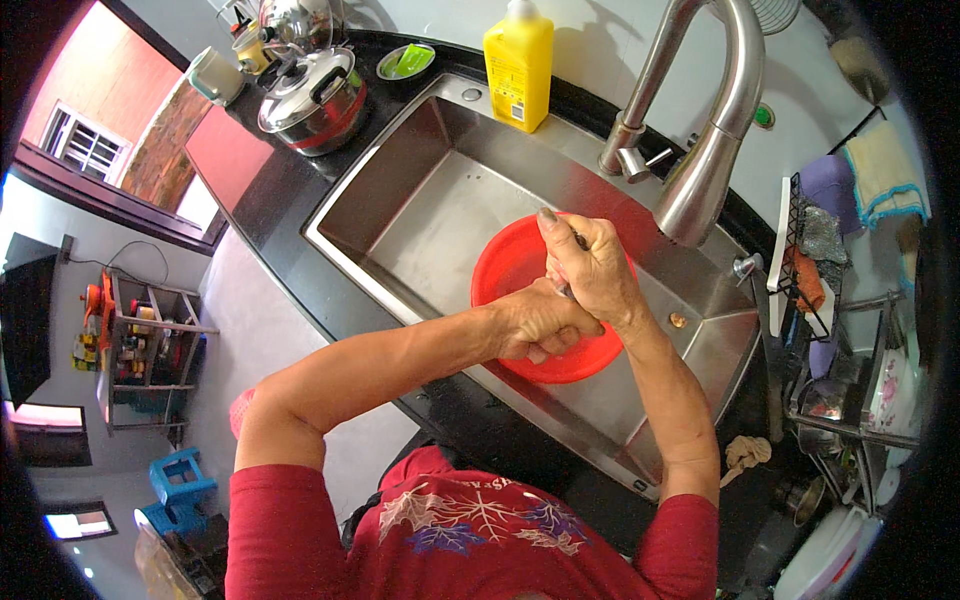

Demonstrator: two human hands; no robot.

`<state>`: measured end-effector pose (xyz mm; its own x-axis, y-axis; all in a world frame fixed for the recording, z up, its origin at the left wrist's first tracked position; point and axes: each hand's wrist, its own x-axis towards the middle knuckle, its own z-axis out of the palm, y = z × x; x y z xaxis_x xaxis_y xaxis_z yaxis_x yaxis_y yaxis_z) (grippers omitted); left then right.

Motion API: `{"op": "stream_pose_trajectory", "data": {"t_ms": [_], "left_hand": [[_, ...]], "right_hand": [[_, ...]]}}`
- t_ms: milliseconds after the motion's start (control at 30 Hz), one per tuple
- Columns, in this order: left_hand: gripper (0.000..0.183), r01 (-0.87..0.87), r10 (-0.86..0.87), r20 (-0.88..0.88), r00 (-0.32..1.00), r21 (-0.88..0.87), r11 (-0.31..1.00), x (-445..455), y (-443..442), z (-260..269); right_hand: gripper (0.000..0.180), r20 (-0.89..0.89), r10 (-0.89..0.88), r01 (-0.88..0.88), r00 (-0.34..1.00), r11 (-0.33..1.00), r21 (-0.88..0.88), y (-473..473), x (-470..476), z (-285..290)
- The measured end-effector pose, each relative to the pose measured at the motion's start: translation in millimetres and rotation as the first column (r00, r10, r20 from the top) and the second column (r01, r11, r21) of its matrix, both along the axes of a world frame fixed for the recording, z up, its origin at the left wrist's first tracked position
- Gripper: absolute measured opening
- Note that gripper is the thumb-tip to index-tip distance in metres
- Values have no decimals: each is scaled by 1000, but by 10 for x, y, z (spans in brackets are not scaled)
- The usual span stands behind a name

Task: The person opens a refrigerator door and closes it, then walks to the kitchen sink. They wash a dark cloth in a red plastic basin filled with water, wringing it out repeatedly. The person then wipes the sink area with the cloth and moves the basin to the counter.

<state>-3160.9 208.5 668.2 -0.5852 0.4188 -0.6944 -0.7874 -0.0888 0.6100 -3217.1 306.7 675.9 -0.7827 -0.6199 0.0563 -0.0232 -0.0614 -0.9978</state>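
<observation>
Both my hands are pressed together over a red plastic basin (517,262) standing in the stainless steel sink (420,217). My left hand (547,319) is a closed fist, lower and nearer me. Just above and right of it, my right hand (596,262) is curled with its thumb pointing up. A small dark bit of something wrung or gripped shows between the fingers; mostly hidden, I cannot tell what it is. The steel pull-down faucet (697,180) hangs to the right of the hands. A small brownish scrap (677,321) lies on the sink floor, right of the basin.
A yellow bottle (519,71) stands on the sink's back ledge. On the black counter at the left are a lidded steel pot (315,101) and a small dish (406,61) with a green packet. At the right are a sponge rack (787,255), a beige cloth (746,454) and a dish rack (855,431).
</observation>
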Motion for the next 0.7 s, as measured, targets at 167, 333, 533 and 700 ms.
{"op": "stream_pose_trajectory", "data": {"t_ms": [167,333,533,700], "left_hand": [[13,-97,-20,-318,948,-350,932,-65,83,-498],[34,-189,-231,-466,854,-693,696,-117,110,-1292],[31,-205,-338,-339,878,-904,374,74,238,-1476],[29,-208,-382,-353,854,-906,370,108,211,-1625]], "right_hand": [[46,-226,-209,245,951,959,144,-43,-134,-685],[46,-381,-380,494,843,827,268,-112,-122,-1096],[51,-328,-543,633,773,628,453,-201,19,-1699],[48,225,-730,687,646,684,246,-109,69,-2219]]}}
